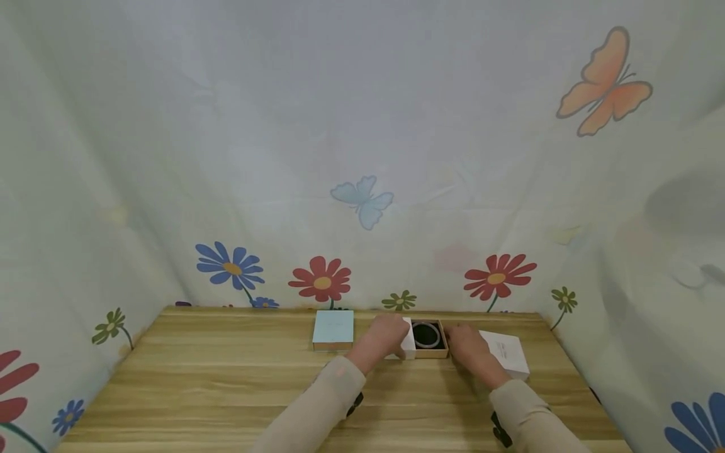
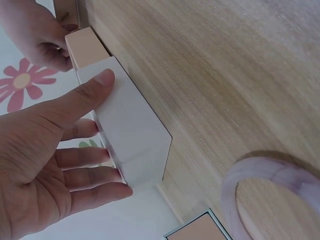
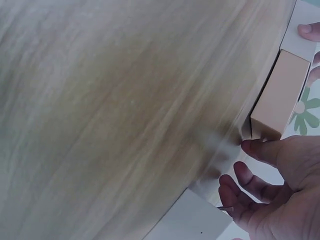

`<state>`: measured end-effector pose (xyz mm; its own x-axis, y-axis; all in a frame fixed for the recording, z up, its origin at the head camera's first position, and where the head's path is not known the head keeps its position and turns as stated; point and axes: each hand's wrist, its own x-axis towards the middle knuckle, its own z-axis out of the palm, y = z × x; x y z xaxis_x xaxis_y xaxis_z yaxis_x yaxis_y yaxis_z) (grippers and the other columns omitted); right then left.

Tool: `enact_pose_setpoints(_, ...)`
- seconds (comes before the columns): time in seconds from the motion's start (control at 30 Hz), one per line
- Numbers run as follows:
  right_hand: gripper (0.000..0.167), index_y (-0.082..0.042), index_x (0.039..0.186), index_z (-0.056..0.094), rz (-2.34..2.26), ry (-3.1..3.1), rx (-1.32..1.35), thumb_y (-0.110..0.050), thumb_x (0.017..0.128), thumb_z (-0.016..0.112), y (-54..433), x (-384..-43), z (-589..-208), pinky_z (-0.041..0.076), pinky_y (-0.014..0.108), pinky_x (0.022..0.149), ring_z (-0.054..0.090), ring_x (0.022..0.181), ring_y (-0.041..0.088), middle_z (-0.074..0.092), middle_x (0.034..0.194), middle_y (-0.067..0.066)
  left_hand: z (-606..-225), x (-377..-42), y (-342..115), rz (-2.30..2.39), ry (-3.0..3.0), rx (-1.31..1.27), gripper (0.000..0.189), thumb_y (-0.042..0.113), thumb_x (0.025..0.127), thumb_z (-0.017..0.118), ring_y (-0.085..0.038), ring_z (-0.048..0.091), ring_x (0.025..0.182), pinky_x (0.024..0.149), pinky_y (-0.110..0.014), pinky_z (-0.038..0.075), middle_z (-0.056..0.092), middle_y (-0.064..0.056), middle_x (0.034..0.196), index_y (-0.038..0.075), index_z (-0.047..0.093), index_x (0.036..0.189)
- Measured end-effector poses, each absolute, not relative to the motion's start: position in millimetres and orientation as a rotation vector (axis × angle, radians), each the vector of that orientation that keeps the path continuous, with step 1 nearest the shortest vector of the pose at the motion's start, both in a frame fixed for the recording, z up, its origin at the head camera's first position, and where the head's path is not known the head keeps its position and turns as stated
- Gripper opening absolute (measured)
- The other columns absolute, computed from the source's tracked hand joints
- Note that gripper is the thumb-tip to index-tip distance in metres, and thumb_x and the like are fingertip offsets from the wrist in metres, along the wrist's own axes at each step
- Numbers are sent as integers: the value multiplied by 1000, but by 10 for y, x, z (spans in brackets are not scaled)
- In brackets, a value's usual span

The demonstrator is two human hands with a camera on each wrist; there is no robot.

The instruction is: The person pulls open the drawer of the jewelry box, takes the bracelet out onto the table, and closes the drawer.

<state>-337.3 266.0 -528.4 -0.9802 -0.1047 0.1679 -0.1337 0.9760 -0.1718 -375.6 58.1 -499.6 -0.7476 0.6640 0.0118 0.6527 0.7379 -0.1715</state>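
My left hand (image 1: 387, 333) grips a white box sleeve (image 2: 130, 120), thumb on the near side and fingers along the far side. Out of the sleeve's right end sticks a tan inner tray (image 3: 282, 90). Inside this tray, a pale ring-shaped bangle (image 1: 426, 347) lies on black lining (image 1: 426, 335). My right hand (image 1: 467, 346) is at the tray's outer end, its fingers loosely bent and the thumb tip right by the tray's lower corner. Another bangle (image 2: 252, 170), pale lilac, rests on the table near the left hand; the left forearm hides it in the head view.
A light blue box (image 1: 333, 327) with tan sides stands left of the left hand. Beside the right hand lies a second white box (image 1: 510, 353). The wood-grain table (image 1: 226, 377) meets a flower-printed curtain (image 1: 396, 251) along its back edge.
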Motion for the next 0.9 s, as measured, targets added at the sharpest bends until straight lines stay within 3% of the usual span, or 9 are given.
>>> enact_pose_setpoints(0.27, 9, -5, 105, 68, 354, -2909, 266, -5, 99, 61, 2725, -3331, -5304, 57, 48, 73, 67, 84, 34, 67, 91, 15, -4997, -3738, 610, 263, -2871, -1049, 42, 50, 72, 90, -9, 64, 79, 64, -27, 55, 69, 5, 92, 18, 74, 93)
enact_pose_setpoints(0.43, 13, -1, 109, 67, 391, -2864, 274, -2, 99, 59, 2717, -3348, -5250, 56, 49, 78, 67, 89, 35, 68, 98, 17, -4970, -3709, 613, 253, -2869, -1058, 42, 49, 72, 91, -9, 64, 80, 65, -27, 55, 69, 5, 93, 18, 74, 95)
enact_pose_setpoints(0.7, 16, -3, 111, 69, 432, -2823, 335, -5, 95, 67, 2526, -3431, -5173, 56, 42, 73, 67, 87, 27, 68, 105, 14, -4966, -3737, 592, 208, -2908, -1054, 39, 47, 72, 91, -10, 62, 75, 61, -28, 54, 67, 4, 87, 17, 73, 88)
enact_pose_setpoints(0.9, 25, -3, 119, 67, 528, -2898, 420, -10, 95, 70, 2371, -3458, -5112, 55, 47, 85, 65, 103, 31, 65, 119, 17, -4954, -3767, 598, 202, -2908, -1052, 38, 46, 72, 92, -13, 65, 76, 63, -29, 56, 68, 4, 87, 17, 73, 89)
